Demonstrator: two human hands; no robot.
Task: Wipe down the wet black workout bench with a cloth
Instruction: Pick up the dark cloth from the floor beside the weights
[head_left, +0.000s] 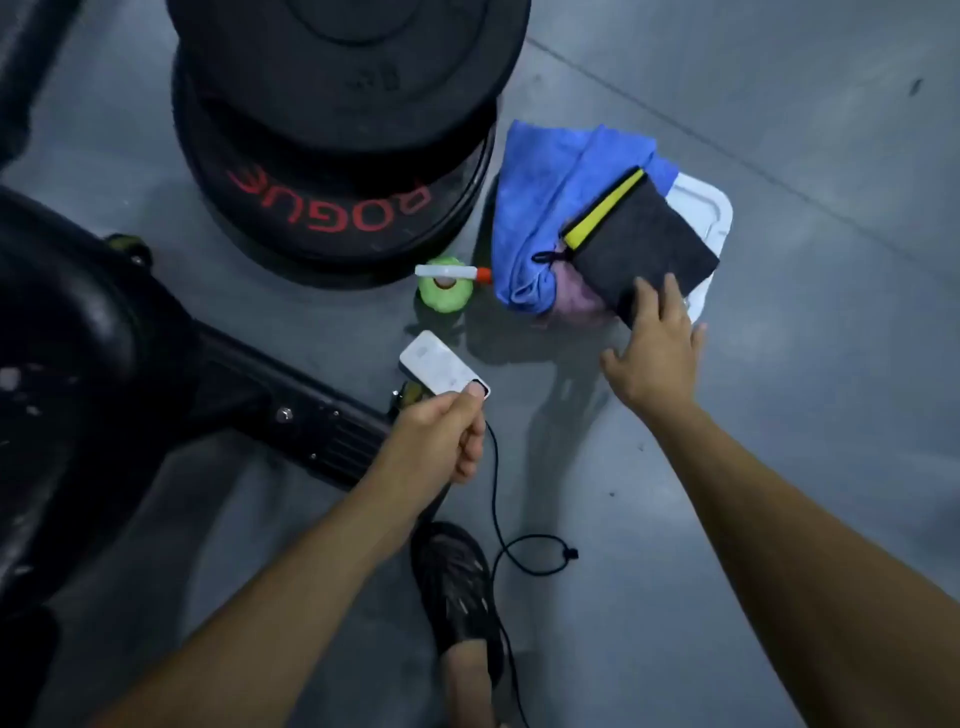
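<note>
The black workout bench fills the left side, its pad glossy with pale wet spots. A blue cloth lies bunched over a white container on the floor, with a pinkish cloth under it. On top rests a dark grey pouch with a yellow stripe. My right hand reaches to the pouch's near edge, fingers spread and straight, touching it. My left hand pinches a small white device with a black cable hanging from it.
A stack of black weight plates with red lettering stands behind. A green roll with a white, orange-capped tube on it sits at the stack's foot. My foot in a black sandal and the looped cable lie on the grey floor.
</note>
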